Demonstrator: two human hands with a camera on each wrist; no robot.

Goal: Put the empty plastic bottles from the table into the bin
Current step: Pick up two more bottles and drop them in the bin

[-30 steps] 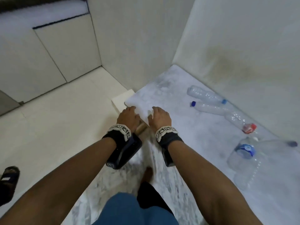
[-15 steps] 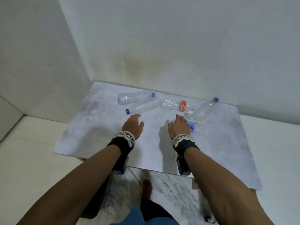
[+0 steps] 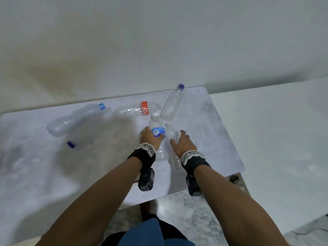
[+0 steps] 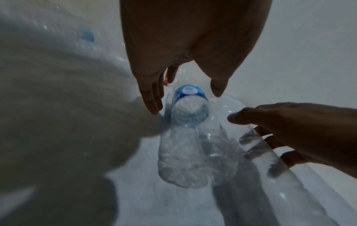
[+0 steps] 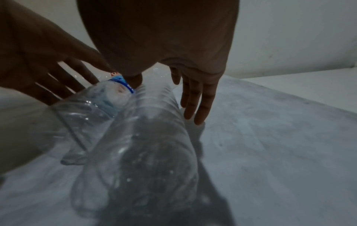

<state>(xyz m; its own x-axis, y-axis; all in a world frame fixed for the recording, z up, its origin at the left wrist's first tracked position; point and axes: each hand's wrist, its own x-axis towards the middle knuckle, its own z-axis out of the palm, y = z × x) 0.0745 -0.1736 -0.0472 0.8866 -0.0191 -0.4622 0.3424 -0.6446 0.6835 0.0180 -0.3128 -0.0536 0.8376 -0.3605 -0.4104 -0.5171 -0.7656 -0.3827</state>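
The pale marbled tabletop (image 3: 204,132) fills the view now, where a second ago the person was turned off toward the floor at its left end, so the reach for bottles has truly started. Along the far left lies the long clear plastic bottle with a light-blue cap (image 3: 74,119), with a dark-blue-capped bottle (image 3: 71,144) nearer, its clear body hard to make out. Far right, the clear bottle with a dark-blue cap (image 3: 171,105) lies slanted toward the wall, and between them lies the crinkled clear bottle with an orange label (image 3: 140,110). Now the action: both arms have come forward from mid-table to the two bottles lying side by side near the right. The left hand (image 3: 150,138) straddles the clear bottle with the blue-and-white label (image 4: 188,120), fingers straight and thumb spread to either side, not closed on it yet. The right hand (image 3: 182,143) does the same over the ribbed clear bottle without a label (image 5: 148,137), fingers extended down its right flank, thumb at the left, still released. No bottle has left the table, and I can't see the bin from here, so I'd say it's one grab each, then a carry.
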